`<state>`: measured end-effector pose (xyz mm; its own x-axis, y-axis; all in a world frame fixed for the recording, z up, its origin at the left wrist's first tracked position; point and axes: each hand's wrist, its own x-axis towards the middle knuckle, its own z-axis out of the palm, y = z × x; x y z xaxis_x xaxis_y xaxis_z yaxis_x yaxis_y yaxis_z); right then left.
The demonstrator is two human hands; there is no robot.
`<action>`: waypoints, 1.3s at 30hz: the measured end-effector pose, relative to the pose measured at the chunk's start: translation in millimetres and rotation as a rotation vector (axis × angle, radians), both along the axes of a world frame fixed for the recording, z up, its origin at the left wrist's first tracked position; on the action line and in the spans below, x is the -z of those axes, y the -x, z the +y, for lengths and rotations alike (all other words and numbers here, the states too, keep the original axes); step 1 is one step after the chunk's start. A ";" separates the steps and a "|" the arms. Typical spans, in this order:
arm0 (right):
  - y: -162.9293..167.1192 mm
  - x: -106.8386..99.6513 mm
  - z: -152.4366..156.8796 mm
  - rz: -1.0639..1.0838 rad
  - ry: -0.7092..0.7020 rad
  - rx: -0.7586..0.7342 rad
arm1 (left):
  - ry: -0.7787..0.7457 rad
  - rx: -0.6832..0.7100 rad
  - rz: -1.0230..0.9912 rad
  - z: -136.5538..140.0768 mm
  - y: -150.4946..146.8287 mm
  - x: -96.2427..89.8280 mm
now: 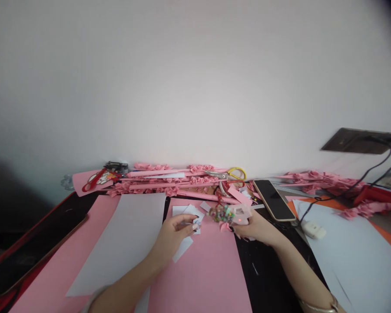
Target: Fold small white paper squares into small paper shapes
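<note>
My left hand (180, 227) is closed in a pinch on a small piece of white paper (196, 226). Under and around those fingers lie several white paper pieces (182, 249), resting on a large pink sheet (200, 278). To the right, my right hand (256, 228) is wrapped round a pale pink device (241, 214) with a small red light, perhaps a glue gun. Colourful beads (222, 213) show at its left end, and a crumpled pink paper piece (225, 226) is just below them. My right fingers are partly hidden.
Pink paper flower stems (156, 186) line the wall, with yellow-handled scissors (230, 174) on them. A phone (274, 201) lies behind my right hand. White sheets (124, 243) cover the left side. A white charger (313, 229) with a black cable sits at right, below a wall socket (352, 141).
</note>
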<state>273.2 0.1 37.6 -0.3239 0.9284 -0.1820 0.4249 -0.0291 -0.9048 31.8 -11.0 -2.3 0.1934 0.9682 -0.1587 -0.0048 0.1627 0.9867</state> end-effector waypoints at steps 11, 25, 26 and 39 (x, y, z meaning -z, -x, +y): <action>14.6 -3.3 -5.2 -0.083 -0.065 -0.102 | -0.012 -0.059 0.034 -1.6 -1.7 -0.2; 19.2 -7.7 -6.6 -0.019 -0.121 -0.214 | -0.085 -0.020 0.043 -3.9 -2.2 6.5; 19.1 -7.3 -6.6 -0.015 -0.122 -0.214 | -0.088 -0.017 0.050 -3.9 -2.2 6.8; 22.0 -8.3 -7.2 -0.051 -0.155 -0.246 | -0.117 0.005 0.101 -6.3 -1.8 4.2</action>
